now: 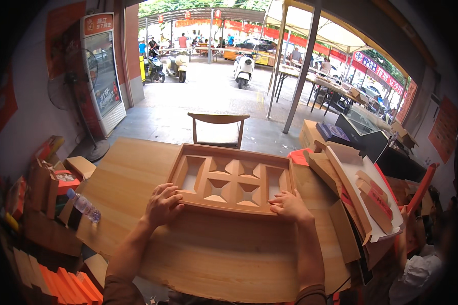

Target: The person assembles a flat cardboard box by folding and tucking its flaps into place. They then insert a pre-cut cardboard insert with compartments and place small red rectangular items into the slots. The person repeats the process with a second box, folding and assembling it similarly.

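A shallow brown cardboard gift box (233, 206) lies on the wooden table in front of me. Inside it sits a folded divider (232, 178) with several sloped compartments, a long one at each end and smaller ones between. My left hand (164, 203) grips the box's near left corner, fingers curled over the rim. At the near right corner my right hand (289, 205) holds the box the same way, with its thumb side over the edge. Both hands' undersides are hidden.
A wooden chair (218, 132) stands beyond the table (132, 162). At the table's left edge is a plastic bottle (86, 207). Flattened cartons and box lids (359, 193) pile up on the right, where another person's hand (403, 218) holds something red. Orange boxes (68, 284) lie lower left.
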Demonstrator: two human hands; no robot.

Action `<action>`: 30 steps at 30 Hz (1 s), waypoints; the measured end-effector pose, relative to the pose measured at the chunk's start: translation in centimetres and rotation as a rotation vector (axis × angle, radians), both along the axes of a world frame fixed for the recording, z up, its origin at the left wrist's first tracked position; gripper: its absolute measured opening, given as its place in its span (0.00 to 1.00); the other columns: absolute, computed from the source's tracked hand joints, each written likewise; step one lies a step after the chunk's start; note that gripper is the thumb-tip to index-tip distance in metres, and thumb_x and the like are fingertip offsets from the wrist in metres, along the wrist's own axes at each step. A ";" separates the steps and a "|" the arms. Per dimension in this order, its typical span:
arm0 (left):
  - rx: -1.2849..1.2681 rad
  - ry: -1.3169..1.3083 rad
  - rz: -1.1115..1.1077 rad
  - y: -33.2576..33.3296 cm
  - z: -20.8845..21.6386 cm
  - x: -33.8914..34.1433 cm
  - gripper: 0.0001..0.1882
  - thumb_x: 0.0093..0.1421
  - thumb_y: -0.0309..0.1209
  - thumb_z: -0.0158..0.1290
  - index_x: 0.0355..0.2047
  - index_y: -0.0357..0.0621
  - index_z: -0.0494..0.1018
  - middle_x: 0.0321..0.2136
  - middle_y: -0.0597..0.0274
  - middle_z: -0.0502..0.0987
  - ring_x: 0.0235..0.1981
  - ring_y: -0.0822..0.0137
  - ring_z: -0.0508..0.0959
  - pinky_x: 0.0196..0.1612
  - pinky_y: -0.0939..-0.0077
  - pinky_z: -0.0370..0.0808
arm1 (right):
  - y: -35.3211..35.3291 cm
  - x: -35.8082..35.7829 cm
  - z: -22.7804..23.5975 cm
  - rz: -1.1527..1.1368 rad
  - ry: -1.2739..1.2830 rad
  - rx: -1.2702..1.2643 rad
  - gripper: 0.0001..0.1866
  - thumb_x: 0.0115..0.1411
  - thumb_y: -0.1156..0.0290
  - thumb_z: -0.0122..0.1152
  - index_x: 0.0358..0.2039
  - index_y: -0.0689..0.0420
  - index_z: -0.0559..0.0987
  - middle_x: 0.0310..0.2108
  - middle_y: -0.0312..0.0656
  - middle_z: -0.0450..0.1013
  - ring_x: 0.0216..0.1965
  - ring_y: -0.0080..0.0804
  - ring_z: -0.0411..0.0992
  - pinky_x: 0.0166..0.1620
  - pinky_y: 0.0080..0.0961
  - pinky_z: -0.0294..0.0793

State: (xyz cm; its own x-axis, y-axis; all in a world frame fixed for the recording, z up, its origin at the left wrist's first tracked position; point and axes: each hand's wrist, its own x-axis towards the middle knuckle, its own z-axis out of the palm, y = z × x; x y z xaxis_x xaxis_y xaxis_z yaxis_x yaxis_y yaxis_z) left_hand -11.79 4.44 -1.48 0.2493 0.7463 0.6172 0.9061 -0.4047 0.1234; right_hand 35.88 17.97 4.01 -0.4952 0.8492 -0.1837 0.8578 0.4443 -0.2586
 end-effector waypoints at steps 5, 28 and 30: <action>0.029 0.063 0.000 -0.4 0.6 0.5 0.26 0.55 0.41 0.71 0.52 0.47 0.81 0.55 0.52 0.80 0.63 0.46 0.75 0.69 0.44 0.69 | 0.0 -0.1 -0.2 0.068 0.231 0.075 0.24 0.71 0.49 0.62 0.63 0.42 0.84 0.71 0.53 0.70 0.75 0.49 0.63 0.78 0.55 0.54; 0.038 0.004 -0.081 0.5 1.4 -3.1 0.10 0.56 0.33 0.60 0.34 0.41 0.78 0.45 0.52 0.84 0.55 0.46 0.80 0.67 0.42 0.69 | -3.3 -3.9 3.0 0.328 0.492 -0.033 0.35 0.67 0.48 0.71 0.67 0.57 0.77 0.71 0.55 0.69 0.72 0.52 0.66 0.72 0.41 0.68; 0.087 -0.028 -0.053 0.1 1.5 -3.6 0.12 0.58 0.36 0.58 0.35 0.40 0.78 0.46 0.50 0.83 0.56 0.44 0.79 0.67 0.40 0.68 | -2.9 -3.2 4.4 0.316 0.654 0.081 0.28 0.69 0.61 0.72 0.65 0.59 0.78 0.64 0.51 0.75 0.65 0.50 0.74 0.66 0.39 0.75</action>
State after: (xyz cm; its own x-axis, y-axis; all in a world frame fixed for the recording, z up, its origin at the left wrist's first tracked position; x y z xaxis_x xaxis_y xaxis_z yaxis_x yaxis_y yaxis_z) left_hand -15.40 4.52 0.04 0.2688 0.6761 0.6861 0.8799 -0.4621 0.1106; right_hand 32.68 15.04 8.43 -0.7060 0.6456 0.2911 0.3667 0.6850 -0.6295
